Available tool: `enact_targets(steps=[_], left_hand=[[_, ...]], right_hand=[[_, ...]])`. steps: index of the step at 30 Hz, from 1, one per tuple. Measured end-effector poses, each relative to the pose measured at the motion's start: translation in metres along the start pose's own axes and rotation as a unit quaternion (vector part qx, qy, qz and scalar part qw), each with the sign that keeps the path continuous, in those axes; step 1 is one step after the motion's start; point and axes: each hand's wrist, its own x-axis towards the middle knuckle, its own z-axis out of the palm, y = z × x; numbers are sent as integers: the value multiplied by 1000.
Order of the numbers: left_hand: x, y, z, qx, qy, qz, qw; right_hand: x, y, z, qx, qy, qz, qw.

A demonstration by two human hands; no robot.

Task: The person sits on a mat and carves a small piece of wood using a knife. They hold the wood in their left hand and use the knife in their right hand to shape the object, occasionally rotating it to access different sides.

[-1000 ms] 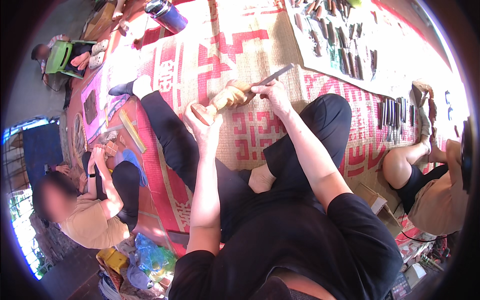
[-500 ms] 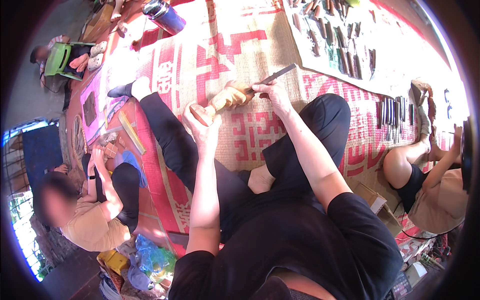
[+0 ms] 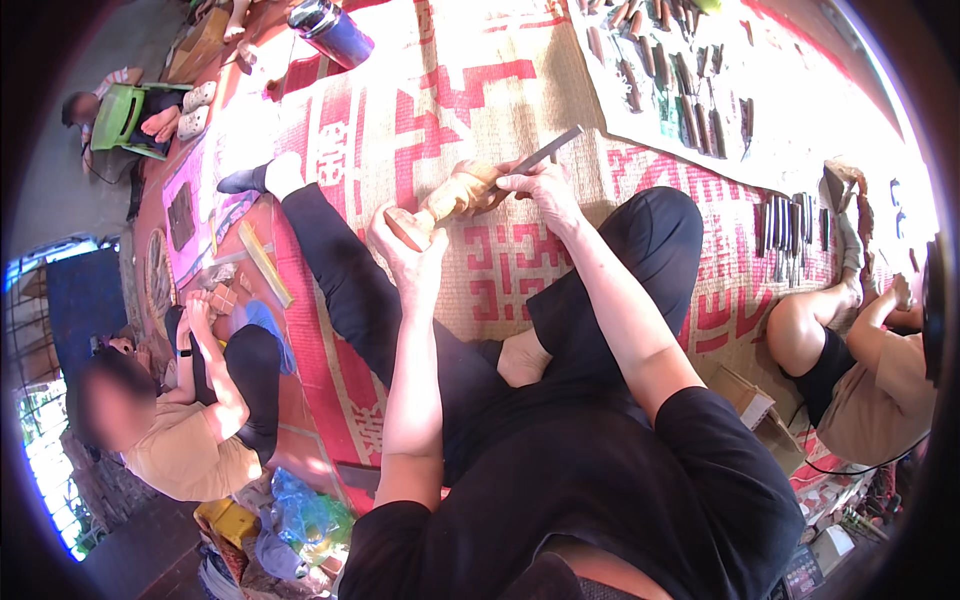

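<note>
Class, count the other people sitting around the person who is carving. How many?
3: one in a tan top at lower left, one in a green chair at upper left, one at right. Others may be hidden.

Pale, matt wooden figure (image 3: 455,197), dull grey metal chisel (image 3: 548,150), coarse woven straw mat (image 3: 440,90), glossy metal flask (image 3: 330,28).

One head-worn fisheye view looks steeply down, close over the person's lap and the woven mat (image 3: 480,110).

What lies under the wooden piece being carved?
Under the wooden carving lies the woven red-patterned mat. The left hand covers its near end; the right hand hides where the chisel meets it.
</note>
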Motion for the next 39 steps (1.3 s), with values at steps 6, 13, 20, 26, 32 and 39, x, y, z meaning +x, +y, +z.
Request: enact_targets(steps=[6, 13, 20, 26, 32, 39], left_hand=[[-3, 4, 3, -43, -12, 5, 999], [1, 11, -5, -19, 26, -14, 999], [2, -2, 2, -51, 45, -11, 998], [1, 10, 4, -44, 37, -6, 998], [-1, -2, 6, -52, 41, 1, 998], [-1, 12, 7, -35, 38, 32, 998]], right_hand=[[12, 21, -17, -34, 60, -4, 998], [-1, 6, 2, -30, 3, -1, 1000], [-3, -7, 4, 74, 39, 15, 996], [3, 7, -2, 9, 14, 13, 1000], [2, 5, -3, 78, 31, 16, 996], [7, 10, -8, 6, 23, 29, 999]])
